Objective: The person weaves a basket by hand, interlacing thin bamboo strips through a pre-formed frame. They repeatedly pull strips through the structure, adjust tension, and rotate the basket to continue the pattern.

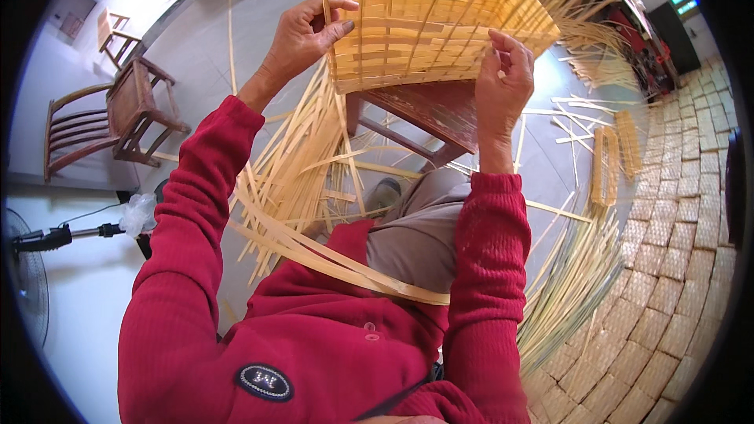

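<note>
A rectangular basket [440, 55] of yellow bamboo strips, partly woven, rests tilted on a dark red wooden stool [424, 110]. Tall upright strips rise from its walls. At its left corner is my left hand [302, 39], its fingers curled around the upright bamboo strips and its thumb against the weave. My right hand [504, 82] is closed at the near wall towards the right, thumb and fingertips pinching a thin bamboo strip. Its remaining fingers curl inward. Long loose strips [338, 263] curve across my lap.
Loose bamboo strips [294, 149] lie in a heap left of the stool. More strips [577, 290] lie at right, beside stacked woven pieces [675, 228]. Wooden chairs [118, 118] stand at left, near a fan [27, 275]. Long strips [589, 39] spread behind the basket.
</note>
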A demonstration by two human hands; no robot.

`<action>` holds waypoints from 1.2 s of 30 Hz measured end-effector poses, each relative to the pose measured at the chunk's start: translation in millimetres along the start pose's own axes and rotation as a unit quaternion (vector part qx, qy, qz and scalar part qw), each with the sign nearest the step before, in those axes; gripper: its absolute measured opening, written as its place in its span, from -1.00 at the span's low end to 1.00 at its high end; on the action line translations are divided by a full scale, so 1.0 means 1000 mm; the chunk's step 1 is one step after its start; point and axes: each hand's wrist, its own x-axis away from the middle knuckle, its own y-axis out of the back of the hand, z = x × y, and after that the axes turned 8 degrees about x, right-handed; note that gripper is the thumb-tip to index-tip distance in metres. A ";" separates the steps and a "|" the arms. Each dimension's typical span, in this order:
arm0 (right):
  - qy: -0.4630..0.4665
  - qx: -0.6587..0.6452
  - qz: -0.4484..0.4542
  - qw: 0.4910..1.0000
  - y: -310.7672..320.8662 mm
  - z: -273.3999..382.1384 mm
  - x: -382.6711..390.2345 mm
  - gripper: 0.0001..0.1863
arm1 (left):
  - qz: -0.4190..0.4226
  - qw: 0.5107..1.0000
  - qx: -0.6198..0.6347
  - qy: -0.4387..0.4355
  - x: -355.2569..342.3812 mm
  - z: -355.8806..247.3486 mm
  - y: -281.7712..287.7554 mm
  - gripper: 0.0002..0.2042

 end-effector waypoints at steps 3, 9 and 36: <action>0.038 0.012 0.113 0.993 -0.006 0.012 0.013 -0.64 | -0.011 1.000 0.002 -0.006 0.003 0.009 0.014 -0.78; 0.124 0.125 0.194 0.965 -0.033 0.032 0.022 -0.44 | -0.019 0.996 0.086 -0.014 0.007 0.018 0.013 -0.80; -0.215 -0.237 0.274 0.907 -0.027 0.006 0.058 -0.87 | 0.093 0.890 0.140 0.423 -0.033 0.008 0.058 -0.02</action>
